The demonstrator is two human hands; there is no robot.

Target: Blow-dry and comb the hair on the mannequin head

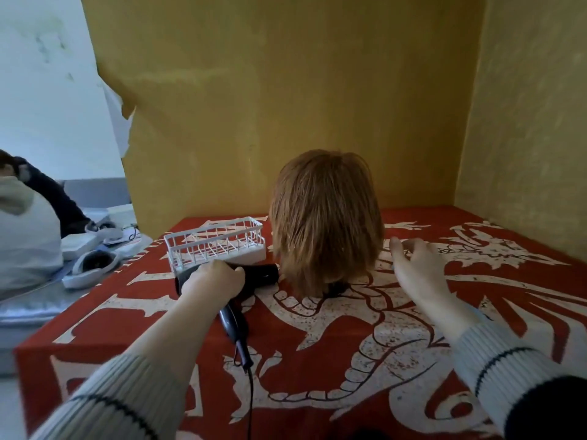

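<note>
Centrally, a mannequin head (325,223) with straight reddish-blond hair stands upright on a table, facing away, so its face is hidden; hair covers nearly all of it, and only a dark bit of its base shows below the hair ends. Just to its left, the person's left hand (216,281) grips a black hair dryer (251,274), whose nozzle points at the lower hair and nearly touches it. The hand covers much of the dryer's body; its handle and cord (249,395) trail toward the viewer, the cord running out at the bottom edge. To the right of the head, the right hand (416,268) hovers with fingers loosely spread, holding nothing. Both wrists wear pale ribbed sleeves with a dark stripe. Behind the dryer sits a white wire basket (216,246); nothing shows inside it. A red tablecloth (317,360) with a white dragon print covers the table; white lettering at its left edge is unreadable. At far left, blurred shoes (92,265) lie on the floor.
</note>
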